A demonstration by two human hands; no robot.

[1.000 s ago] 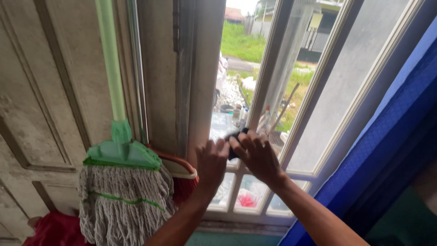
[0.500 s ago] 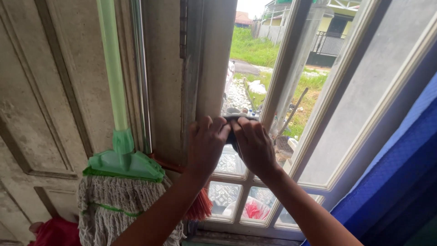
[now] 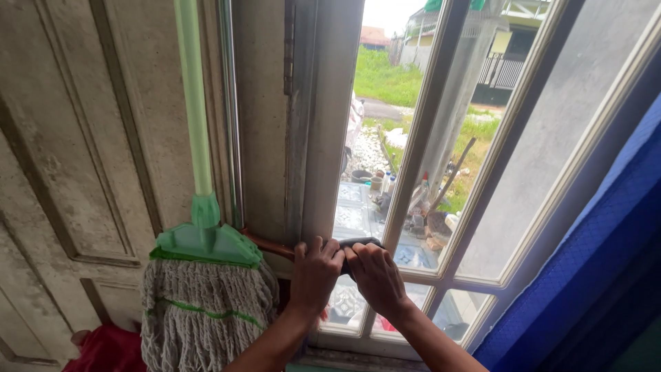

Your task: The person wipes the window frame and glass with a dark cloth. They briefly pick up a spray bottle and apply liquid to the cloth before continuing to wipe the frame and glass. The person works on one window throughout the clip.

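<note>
Forearms: two, bare, rising from the bottom edge toward the window.

Left hand (image 3: 315, 270): fingers curled over the near end of a dark cloth (image 3: 359, 244), pressing it against the window frame (image 3: 413, 148).

Right hand (image 3: 375, 277): just beside the left, knuckles touching it, fingers folded down over the same cloth; only a dark strip shows above the fingertips. The cloth lies on the horizontal bar where the tall panes meet the row of small lower panes.

Mop (image 3: 206, 303): at left, just beside the left forearm; grey string head with a green band, green plastic clamp, pale green handle (image 3: 194, 103) leaning upright against the wall.

Metal pole (image 3: 229, 110): chrome, upright, just right of the mop handle.

Red item (image 3: 103, 348): bottom left, partly hidden behind the mop.

Door (image 3: 76, 158): panelled, off-white, stained and worn, filling the left side.

Curtain (image 3: 592, 255): blue fabric, right edge.

Window frame: white, scuffed, slim vertical bars.

Beyond the glass: tiled ledge with small bottles, gravel, grass, a grey pillar, a fence, distant buildings.
</note>
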